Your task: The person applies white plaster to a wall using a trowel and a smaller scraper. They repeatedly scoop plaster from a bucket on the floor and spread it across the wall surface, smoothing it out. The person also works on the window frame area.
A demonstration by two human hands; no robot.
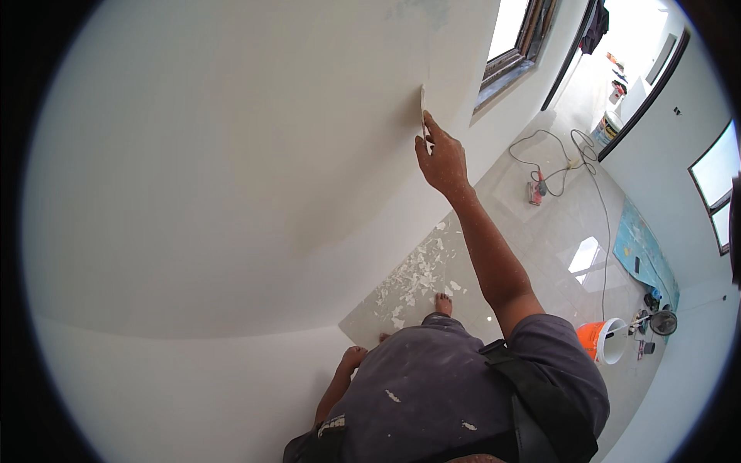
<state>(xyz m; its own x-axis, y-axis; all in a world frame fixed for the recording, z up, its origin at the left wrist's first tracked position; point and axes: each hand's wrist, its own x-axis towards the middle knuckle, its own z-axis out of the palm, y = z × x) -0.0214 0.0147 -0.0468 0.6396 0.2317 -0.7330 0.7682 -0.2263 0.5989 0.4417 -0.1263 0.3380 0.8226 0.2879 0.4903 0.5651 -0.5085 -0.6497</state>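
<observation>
Just beyond the right hand (pixel 444 160) gripping it, the scraper (pixel 423 99) seems light and springy, best held near its base; whether the left hand (pixel 354 357) is closed, I cannot tell.

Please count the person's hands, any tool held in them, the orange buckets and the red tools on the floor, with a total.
Hands: 2 (left hand, right hand)
Thin held tool, in the right hand: 1
Orange bucket: 1
Red tool: 1
Total: 5
</observation>
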